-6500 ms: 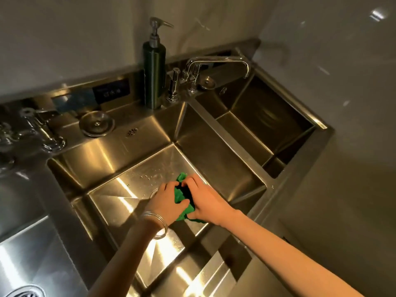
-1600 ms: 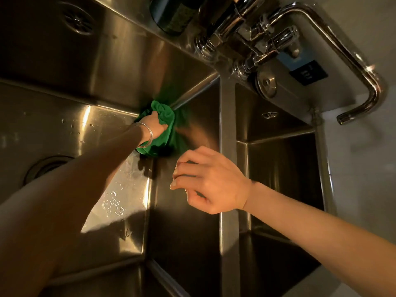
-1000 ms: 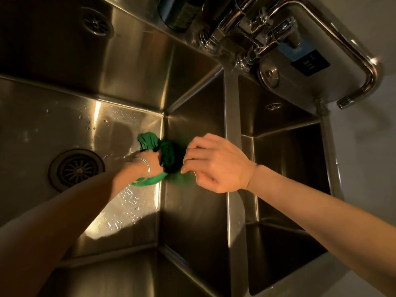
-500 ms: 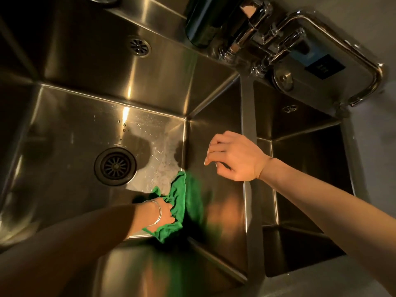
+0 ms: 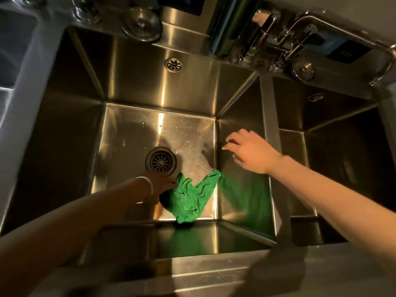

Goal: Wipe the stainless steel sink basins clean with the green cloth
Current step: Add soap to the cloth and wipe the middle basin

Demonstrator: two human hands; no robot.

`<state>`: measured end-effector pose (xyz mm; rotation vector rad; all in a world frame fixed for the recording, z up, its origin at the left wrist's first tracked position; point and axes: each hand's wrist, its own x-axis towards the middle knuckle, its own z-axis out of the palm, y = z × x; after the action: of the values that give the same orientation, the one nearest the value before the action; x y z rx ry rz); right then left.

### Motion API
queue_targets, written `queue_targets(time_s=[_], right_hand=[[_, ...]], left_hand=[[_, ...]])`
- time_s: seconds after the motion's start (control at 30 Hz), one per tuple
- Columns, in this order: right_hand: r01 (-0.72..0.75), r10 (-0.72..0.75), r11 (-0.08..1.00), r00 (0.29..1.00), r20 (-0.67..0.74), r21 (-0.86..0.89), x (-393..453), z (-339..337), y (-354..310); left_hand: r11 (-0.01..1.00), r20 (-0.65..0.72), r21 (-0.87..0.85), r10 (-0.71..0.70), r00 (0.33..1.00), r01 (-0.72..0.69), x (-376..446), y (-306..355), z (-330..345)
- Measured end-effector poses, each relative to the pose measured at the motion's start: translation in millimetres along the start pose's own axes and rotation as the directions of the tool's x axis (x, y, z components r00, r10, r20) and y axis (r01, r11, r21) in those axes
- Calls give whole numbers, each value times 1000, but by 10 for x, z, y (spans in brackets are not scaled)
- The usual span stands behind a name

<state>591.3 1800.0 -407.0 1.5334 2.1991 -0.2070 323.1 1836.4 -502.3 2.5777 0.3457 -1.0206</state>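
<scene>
green cloth (image 5: 191, 197): bright green, crumpled and spread unevenly, lying on the floor of the left basin at its near right corner, one tip reaching the right wall; its colour reflects in the steel beside it.
left basin (image 5: 126, 133): stainless steel, deep and square, floor wet with droplets and streaks, round drain (image 5: 161, 161) at the centre.
right basin (image 5: 342, 159): stainless steel, dark, separated by a narrow divider (image 5: 270, 133).

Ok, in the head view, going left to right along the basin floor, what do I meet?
Bracelet → drain → cloth, held by the left hand → right hand → divider.
</scene>
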Motion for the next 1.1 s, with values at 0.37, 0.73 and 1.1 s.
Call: queue_targets(time_s=[0.37,0.73,1.1], right_hand=[[-849,270,309,510,817,428,688,1012,-1590],[-873,551,318,487,678,369,1121,1560,-2004],[-630,599,641,768,227,438,1969,1359,-846]], left_hand=[[987,-212,-147,-95,973,64,109,-318,23],[932,-135,-318,-229,964,176,414,-647,311],[826,-246,-505,-416,876,251,631,-823,351]])
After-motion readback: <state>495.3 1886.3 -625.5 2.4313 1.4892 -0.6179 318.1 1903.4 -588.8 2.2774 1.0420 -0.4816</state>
